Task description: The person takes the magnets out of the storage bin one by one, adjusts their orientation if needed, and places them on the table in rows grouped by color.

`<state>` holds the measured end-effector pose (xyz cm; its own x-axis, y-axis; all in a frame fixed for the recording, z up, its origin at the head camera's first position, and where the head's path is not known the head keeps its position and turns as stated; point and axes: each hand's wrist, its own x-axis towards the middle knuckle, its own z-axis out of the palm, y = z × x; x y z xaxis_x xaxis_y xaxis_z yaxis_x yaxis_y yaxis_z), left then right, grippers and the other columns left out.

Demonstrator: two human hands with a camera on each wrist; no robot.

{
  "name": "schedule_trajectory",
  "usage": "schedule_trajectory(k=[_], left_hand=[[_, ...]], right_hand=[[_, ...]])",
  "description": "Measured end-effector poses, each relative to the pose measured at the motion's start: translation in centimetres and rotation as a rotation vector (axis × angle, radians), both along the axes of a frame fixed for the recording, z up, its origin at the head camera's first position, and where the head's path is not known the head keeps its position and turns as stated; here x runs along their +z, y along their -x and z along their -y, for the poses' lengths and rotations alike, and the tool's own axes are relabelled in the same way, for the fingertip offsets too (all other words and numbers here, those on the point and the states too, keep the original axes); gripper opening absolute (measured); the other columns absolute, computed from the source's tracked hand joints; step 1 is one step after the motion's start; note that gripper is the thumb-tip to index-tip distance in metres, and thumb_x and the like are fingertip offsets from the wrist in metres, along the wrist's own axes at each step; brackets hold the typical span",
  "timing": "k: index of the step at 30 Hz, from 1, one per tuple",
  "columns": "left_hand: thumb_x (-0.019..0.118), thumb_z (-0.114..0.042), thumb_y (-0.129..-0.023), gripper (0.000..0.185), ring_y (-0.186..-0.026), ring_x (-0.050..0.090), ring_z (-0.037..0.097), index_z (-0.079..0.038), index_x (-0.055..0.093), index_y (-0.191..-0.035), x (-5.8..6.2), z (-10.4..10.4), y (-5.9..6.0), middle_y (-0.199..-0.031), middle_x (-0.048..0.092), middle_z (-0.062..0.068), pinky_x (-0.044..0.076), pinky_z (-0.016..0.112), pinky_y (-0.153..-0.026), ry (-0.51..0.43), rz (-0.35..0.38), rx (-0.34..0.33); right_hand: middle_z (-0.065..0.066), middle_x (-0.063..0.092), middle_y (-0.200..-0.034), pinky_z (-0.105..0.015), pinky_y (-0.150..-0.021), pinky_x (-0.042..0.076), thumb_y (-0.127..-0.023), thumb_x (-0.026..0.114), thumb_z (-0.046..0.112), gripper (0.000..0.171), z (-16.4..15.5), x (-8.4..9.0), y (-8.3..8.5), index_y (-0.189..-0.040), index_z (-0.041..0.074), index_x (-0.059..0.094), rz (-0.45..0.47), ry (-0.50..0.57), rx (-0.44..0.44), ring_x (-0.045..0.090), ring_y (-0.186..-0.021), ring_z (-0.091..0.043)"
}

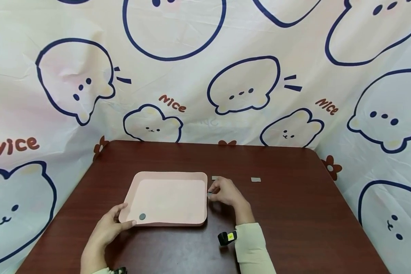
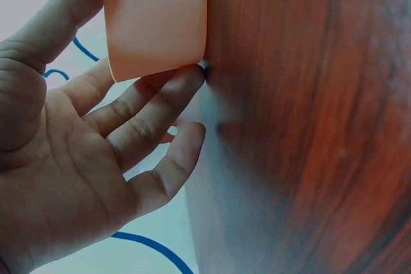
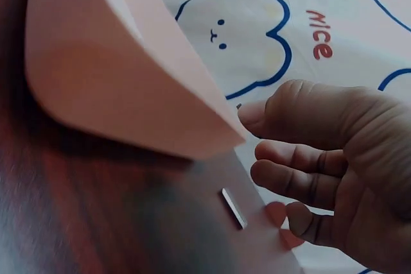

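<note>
A shallow pink tray point(image 1: 171, 174) lies on a dark red-brown table point(image 1: 287, 213). A small grey round disc point(image 1: 142, 216) sits inside it near the front-left corner. My left hand point(image 1: 121, 219) braces that corner, thumb along the side rim and straight fingers point(image 2: 154, 104) against the tray point(image 2: 154, 17) wall. My right hand point(image 1: 211, 193) is at the tray's right rim, fingers curled, pinching a small grey piece point(image 1: 209, 195) at the fingertips point(image 3: 253, 115). In the right wrist view the tray point(image 3: 109, 75) fills the upper left. A flat grey rectangle point(image 3: 233, 208) lies on the table below the hand.
Two small grey rectangular pieces point(image 1: 215, 177) point(image 1: 255, 179) lie on the table behind and to the right of my right hand. A cartoon-print cloth point(image 1: 205, 76) hangs behind and around the table. A black wrist strap point(image 1: 227, 237) sits on my right sleeve.
</note>
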<state>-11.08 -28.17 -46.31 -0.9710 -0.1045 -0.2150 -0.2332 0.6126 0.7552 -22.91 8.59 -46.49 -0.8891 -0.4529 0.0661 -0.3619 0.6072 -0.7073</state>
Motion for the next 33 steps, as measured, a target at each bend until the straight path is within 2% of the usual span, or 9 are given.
schedule_trajectory(k=[5,6,9,16,22,29,33], left_hand=[[0.077,-0.027,-0.077,0.08,-0.104,0.053,0.033,0.002,0.034,-0.139,0.0,0.0,0.1,-0.114,0.057,0.025,0.037,0.045,-0.084,0.002,-0.002,-0.002],[0.077,-0.027,-0.077,0.08,-0.104,0.053,0.034,0.002,0.034,-0.139,0.0,0.0,0.1,-0.114,0.057,0.026,0.037,0.045,-0.084,0.003,-0.002,-0.003],[0.077,-0.028,-0.077,0.081,-0.105,0.053,0.035,0.002,0.034,-0.139,-0.1,-0.1,0.1,-0.115,0.056,0.027,0.037,0.047,-0.085,0.013,0.0,-0.005],[0.077,-0.028,-0.077,0.082,-0.104,0.053,0.034,0.002,0.033,-0.139,-0.2,0.0,0.2,-0.116,0.055,0.027,0.038,0.044,-0.083,0.004,0.003,-0.011],[0.077,-0.028,-0.077,0.082,-0.104,0.053,0.034,0.004,0.032,-0.139,-0.1,0.1,0.3,-0.118,0.054,0.028,0.039,0.042,-0.082,-0.001,-0.003,-0.016],[0.077,-0.025,-0.077,0.081,-0.1,0.055,0.031,0.004,0.033,-0.138,0.0,0.0,0.3,-0.112,0.058,0.025,0.04,0.036,-0.078,-0.016,0.001,-0.01],[0.077,-0.024,-0.077,0.081,-0.1,0.054,0.031,0.004,0.033,-0.138,0.1,0.0,0.2,-0.112,0.057,0.025,0.04,0.037,-0.079,-0.019,-0.001,-0.012]], right_hand=[[0.004,0.058,-0.086,-0.03,-0.07,0.047,-0.073,0.078,0.01,0.01,-1.0,-1.1,-0.2,-0.081,0.011,0.073,0.002,0.003,-0.036,0.058,-0.083,-0.018],[0.003,0.056,-0.087,-0.029,-0.067,0.047,-0.073,0.078,0.01,0.01,-1.2,-1.3,-0.2,-0.081,0.011,0.073,0.003,0.007,-0.037,0.057,-0.077,-0.015],[0.003,0.057,-0.086,-0.027,-0.064,0.046,-0.072,0.079,0.009,0.01,-1.8,-1.9,-0.3,-0.08,0.01,0.073,0.0,0.002,-0.042,0.054,-0.074,-0.012],[0.002,0.057,-0.087,-0.027,-0.061,0.045,-0.072,0.079,0.009,0.009,-2.4,-3.3,-0.5,-0.08,0.012,0.074,0.039,-0.013,-0.088,0.052,-0.075,-0.012],[0.004,0.056,-0.087,-0.028,-0.065,0.045,-0.072,0.079,0.009,0.009,-2.3,-3.4,-0.5,-0.078,0.013,0.075,0.039,-0.019,-0.095,0.053,-0.079,-0.013],[0.005,0.053,-0.085,-0.029,-0.068,0.044,-0.071,0.079,0.008,0.009,-2.4,-3.7,-0.6,-0.078,0.012,0.075,0.029,-0.021,-0.1,0.051,-0.081,-0.013],[0.004,0.051,-0.085,-0.03,-0.068,0.043,-0.071,0.08,0.008,0.009,-2.3,-3.7,-0.8,-0.079,0.011,0.075,0.031,-0.02,-0.098,0.048,-0.08,-0.013]])
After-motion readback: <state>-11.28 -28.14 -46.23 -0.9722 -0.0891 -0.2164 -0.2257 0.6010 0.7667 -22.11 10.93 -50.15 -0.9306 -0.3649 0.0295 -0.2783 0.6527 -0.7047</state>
